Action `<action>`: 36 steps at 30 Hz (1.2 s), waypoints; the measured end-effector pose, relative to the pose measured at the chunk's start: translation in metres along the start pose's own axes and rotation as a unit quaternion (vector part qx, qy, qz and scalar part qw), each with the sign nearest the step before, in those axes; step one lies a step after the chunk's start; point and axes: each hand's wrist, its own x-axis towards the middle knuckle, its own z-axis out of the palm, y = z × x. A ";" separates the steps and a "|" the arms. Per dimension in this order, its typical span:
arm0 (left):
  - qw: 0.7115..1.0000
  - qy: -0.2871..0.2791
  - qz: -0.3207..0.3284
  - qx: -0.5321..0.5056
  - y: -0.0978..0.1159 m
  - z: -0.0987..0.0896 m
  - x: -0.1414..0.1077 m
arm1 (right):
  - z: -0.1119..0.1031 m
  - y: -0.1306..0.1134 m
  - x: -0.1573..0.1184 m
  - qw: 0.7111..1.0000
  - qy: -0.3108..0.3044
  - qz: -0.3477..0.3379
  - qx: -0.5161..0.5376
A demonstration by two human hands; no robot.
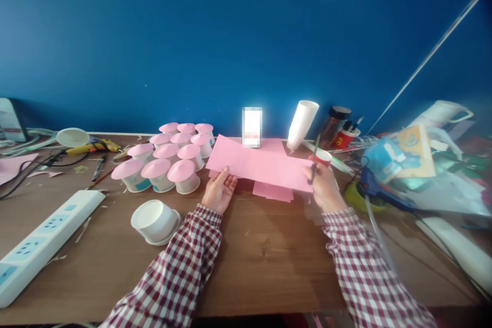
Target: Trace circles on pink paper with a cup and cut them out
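A long sheet of pink paper (261, 162) is held up between my hands, over the brown table. My left hand (220, 192) pinches its lower left edge, thumb on top and fingers partly beneath. At the right end, my right hand (326, 188) grips scissors (314, 161) with the blades pointing up; its fingers also touch the paper. More pink sheets (272, 192) lie under and behind the held one. To the left stand several white paper cups with pink cone tops (156, 168). Nearer me is a plain white cup (154, 220).
A white power strip (46, 241) lies at left, with a yellow glue gun (94, 147) behind it. A tilted white bottle (303, 125), a black-lidded jar (335, 125) and a red cup (346, 137) stand at back right. A blue glue gun (384, 192) and plastic bags (442, 184) crowd the right.
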 end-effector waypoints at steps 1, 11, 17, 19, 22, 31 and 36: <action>1.000 -0.002 -0.005 0.009 -0.001 0.000 0.000 | 0.000 -0.001 -0.001 1.000 -0.006 -0.001 0.000; 0.988 -0.017 -0.027 0.150 -0.009 0.004 -0.008 | -0.005 0.002 0.002 0.998 -0.048 -0.049 -0.006; 0.981 -0.002 -0.028 0.193 -0.017 0.004 -0.006 | -0.004 0.002 0.000 0.996 -0.052 -0.059 -0.046; 0.972 -0.020 -0.050 0.230 -0.020 0.002 -0.005 | -0.004 0.002 0.000 0.994 -0.047 -0.071 -0.068; 0.962 -0.019 -0.070 0.263 -0.022 0.001 -0.004 | -0.005 0.004 0.002 0.991 -0.015 -0.088 -0.104; 0.982 0.050 0.016 0.179 -0.012 0.008 -0.003 | 0.002 0.006 -0.003 0.983 0.025 -0.132 -0.122; 0.986 0.079 0.050 0.137 -0.007 0.011 -0.002 | 0.003 -0.023 -0.026 0.951 -0.299 -0.027 -0.070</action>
